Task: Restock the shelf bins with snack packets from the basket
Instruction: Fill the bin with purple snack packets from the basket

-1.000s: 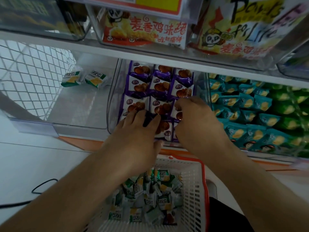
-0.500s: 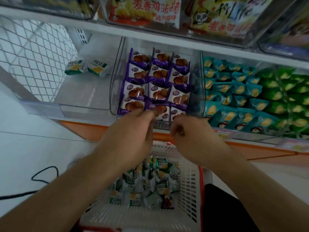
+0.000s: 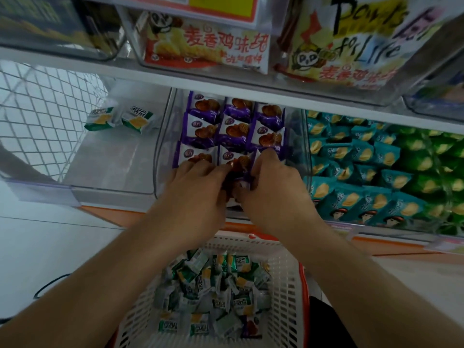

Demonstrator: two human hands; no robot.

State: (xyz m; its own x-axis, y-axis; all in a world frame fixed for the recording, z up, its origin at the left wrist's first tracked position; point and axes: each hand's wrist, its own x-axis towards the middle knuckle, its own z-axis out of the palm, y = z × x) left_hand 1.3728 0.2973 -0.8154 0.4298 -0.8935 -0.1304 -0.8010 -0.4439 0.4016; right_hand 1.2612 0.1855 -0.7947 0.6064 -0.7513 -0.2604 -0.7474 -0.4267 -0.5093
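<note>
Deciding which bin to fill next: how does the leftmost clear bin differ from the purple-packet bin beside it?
The leftmost bin holds only two green-and-white packets at its back; the purple-packet bin is packed in rows. Both hands, left hand and right hand, work in the purple one; none touches the leftmost. Both are clear plastic.

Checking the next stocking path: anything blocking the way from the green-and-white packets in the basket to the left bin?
Nothing visible. The left bin is open-topped, holding only two packets at its back. Both hands work the purple packets in the neighbouring bin, above the basket.
</note>
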